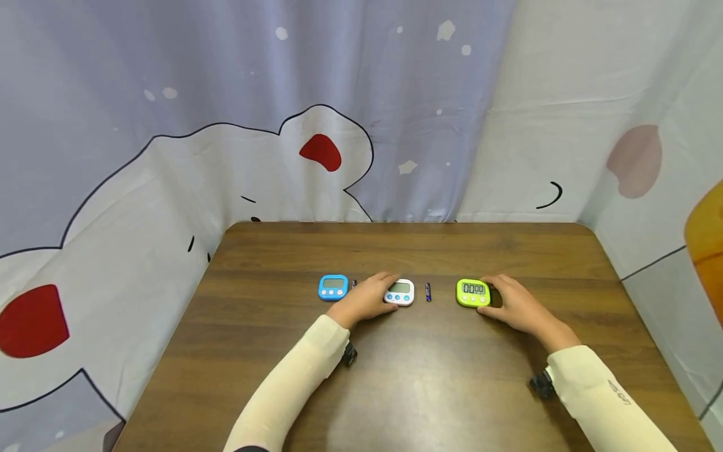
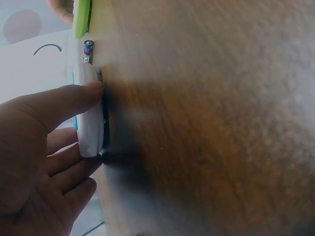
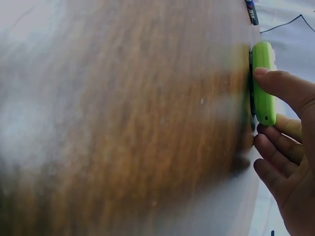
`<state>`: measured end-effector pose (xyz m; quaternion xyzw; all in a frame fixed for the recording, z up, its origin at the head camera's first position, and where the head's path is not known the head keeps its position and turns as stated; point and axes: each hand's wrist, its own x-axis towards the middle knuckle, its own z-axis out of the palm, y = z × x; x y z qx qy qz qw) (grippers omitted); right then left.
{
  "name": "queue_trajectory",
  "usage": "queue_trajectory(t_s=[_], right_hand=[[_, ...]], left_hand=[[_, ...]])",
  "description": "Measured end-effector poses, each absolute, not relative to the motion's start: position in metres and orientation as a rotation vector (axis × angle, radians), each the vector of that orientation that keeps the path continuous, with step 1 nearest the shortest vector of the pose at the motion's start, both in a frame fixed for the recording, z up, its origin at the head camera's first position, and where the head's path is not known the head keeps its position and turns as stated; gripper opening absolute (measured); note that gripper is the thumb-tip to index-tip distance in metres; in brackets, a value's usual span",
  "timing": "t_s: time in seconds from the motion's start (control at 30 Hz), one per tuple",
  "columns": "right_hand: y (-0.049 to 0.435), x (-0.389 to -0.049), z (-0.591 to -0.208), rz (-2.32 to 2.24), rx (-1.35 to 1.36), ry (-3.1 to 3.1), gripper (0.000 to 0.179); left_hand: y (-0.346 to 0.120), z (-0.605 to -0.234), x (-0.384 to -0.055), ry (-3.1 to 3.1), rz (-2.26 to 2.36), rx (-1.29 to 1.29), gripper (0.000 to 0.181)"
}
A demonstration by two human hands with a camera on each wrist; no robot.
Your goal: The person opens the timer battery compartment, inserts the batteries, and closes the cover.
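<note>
White digital timer (image 1: 401, 289) lay on table (image 1: 429, 383), pinched by left hand (image 1: 366, 299) at its left; green digital timer (image 1: 472, 292), pinched by right hand (image 1: 516, 306) at its right; battery (image 1: 428, 292) between, long axis fore-aft, nearer left hand

A white timer (image 1: 400, 292), lime-green timer (image 1: 472, 293) and blue timer (image 1: 334, 287) accompany a brown wood-grained table (image 1: 423, 376), cream sleeves (image 1: 290, 388) and a lavender-and-white curtain (image 1: 418, 81) with red patches (image 1: 322, 152).

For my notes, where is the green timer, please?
The green timer is right of centre in the head view, gripped by the right hand, with a battery to its left.
</note>
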<state>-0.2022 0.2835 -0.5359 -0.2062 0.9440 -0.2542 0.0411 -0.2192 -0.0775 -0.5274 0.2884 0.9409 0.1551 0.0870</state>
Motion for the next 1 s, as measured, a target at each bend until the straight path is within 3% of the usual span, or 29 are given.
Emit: queue_trajectory(t_s=[0.63,1.0], right_hand=[[0.282,-0.201,-0.531,-0.835,-0.594,2.891,0.076],[0.252,-0.189,-0.508,-1.086,-0.501,3.043,0.063]], left_hand=[[-0.072,-0.527,-0.218,2.93,0.513,0.799,0.068],[-0.063,-0.523,-0.217,3.036,0.927,0.617,0.069]])
